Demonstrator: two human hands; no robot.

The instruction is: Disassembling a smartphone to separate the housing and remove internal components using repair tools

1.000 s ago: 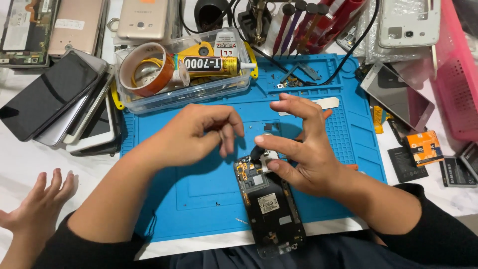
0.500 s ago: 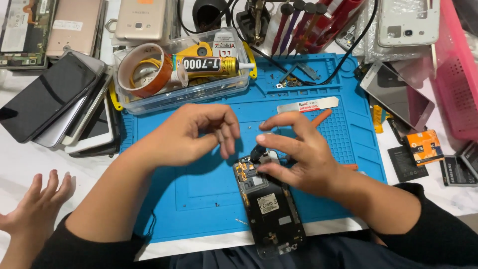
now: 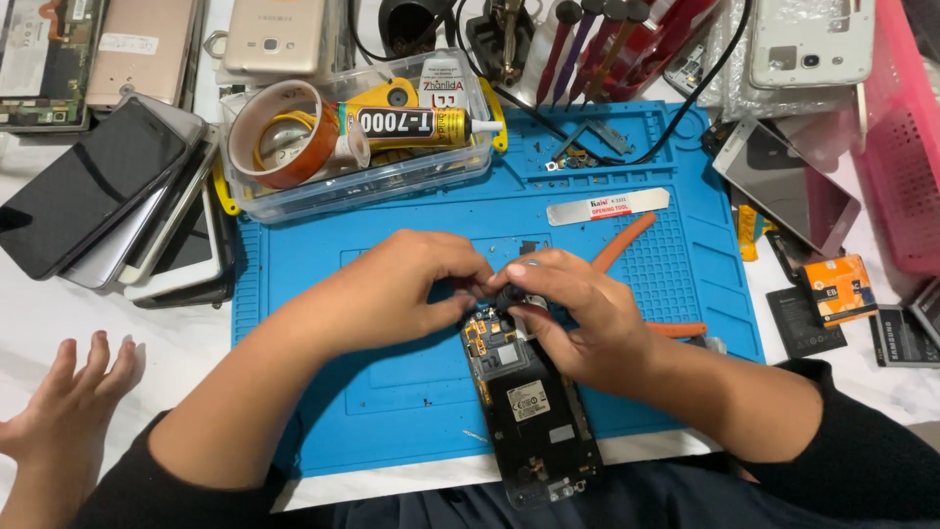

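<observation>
Hands [image 3: 509,294] on opened phone [image 3: 529,402]

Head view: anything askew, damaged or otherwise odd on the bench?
Nothing looks spilled or broken. The opened phone hangs over the near edge of the blue mat, with the left hand and right hand pinching at its top end. Another person's hand rests on the table at left. Tiny loose parts lie scattered on the mat's far edge.
</observation>
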